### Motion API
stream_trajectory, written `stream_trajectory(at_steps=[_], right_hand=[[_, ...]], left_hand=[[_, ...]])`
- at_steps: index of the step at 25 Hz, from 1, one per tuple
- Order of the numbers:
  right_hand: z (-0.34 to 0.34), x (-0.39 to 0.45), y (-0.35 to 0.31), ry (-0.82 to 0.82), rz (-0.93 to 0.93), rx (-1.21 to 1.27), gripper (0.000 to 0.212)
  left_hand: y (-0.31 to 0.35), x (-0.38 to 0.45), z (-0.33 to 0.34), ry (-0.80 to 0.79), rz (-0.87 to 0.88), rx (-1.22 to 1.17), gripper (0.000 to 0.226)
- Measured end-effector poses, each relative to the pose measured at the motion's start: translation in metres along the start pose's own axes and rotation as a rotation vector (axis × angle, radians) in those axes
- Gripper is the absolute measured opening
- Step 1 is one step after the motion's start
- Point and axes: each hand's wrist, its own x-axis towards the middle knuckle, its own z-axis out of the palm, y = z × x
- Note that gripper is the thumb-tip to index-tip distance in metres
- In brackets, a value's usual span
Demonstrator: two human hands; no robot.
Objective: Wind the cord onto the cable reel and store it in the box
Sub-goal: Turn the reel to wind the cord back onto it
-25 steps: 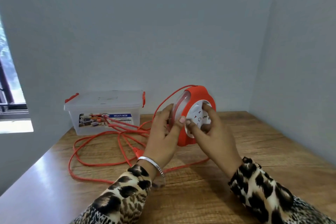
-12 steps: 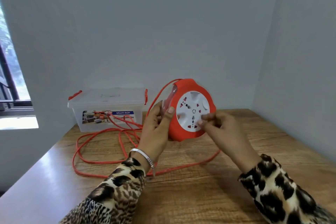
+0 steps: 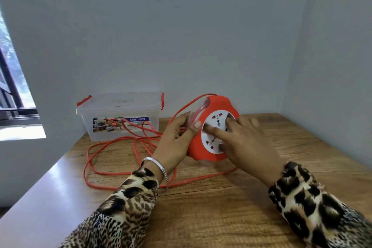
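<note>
An orange cable reel (image 3: 198, 150) with a white socket face (image 3: 214, 127) stands on edge in the middle of the wooden table (image 3: 221, 207). My left hand (image 3: 174, 143) grips its left rim, thumb on the front edge. My right hand (image 3: 244, 143) lies on the white face, fingers spread and pressing on it. The orange cord (image 3: 112, 145) runs from the reel's top and sprawls in loose loops over the table to the left. A clear plastic box (image 3: 120, 125) with orange latches and its lid on stands at the back left.
Grey walls close the table in at the back and right. A window (image 3: 12, 94) is at the far left. The table's left edge runs diagonally toward me.
My right hand moved from pinching at the reel's right side to lying spread on the white face. The reel now stands lower, near the table.
</note>
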Motion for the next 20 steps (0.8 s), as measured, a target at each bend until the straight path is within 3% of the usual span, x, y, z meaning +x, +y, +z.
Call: stream_trajectory(at_steps=[5, 7, 9, 10, 12, 14, 17, 20], right_hand=[[-0.004, -0.003, -0.010, 0.244, 0.376, 0.295, 0.063], [-0.003, -0.002, -0.017, 0.174, 0.613, 0.608, 0.068], [-0.003, 0.004, -0.020, 0.030, 0.886, 1.185, 0.067], [-0.005, 0.006, -0.019, -0.040, 1.012, 1.465, 0.057], [-0.005, 0.006, -0.016, -0.159, 1.138, 1.852, 0.033], [-0.008, 0.005, -0.014, -0.216, 1.125, 2.058, 0.022], [-0.015, 0.005, -0.011, -0.263, 0.993, 1.993, 0.022], [-0.020, 0.001, -0.005, -0.097, 0.755, 1.346, 0.021]], left_hand=[[-0.004, -0.002, 0.022, 0.047, 0.044, -0.077, 0.039], [-0.010, -0.003, 0.029, 0.085, 0.061, -0.046, 0.049], [-0.015, -0.005, 0.035, 0.111, 0.089, -0.010, 0.045], [-0.017, -0.005, 0.037, 0.122, 0.099, 0.008, 0.043], [-0.020, -0.004, 0.039, 0.128, 0.095, 0.003, 0.046], [-0.021, -0.001, 0.038, 0.133, 0.068, -0.042, 0.045], [-0.018, 0.002, 0.028, 0.144, 0.015, -0.132, 0.031], [-0.009, 0.006, 0.007, 0.162, -0.046, -0.159, 0.018]])
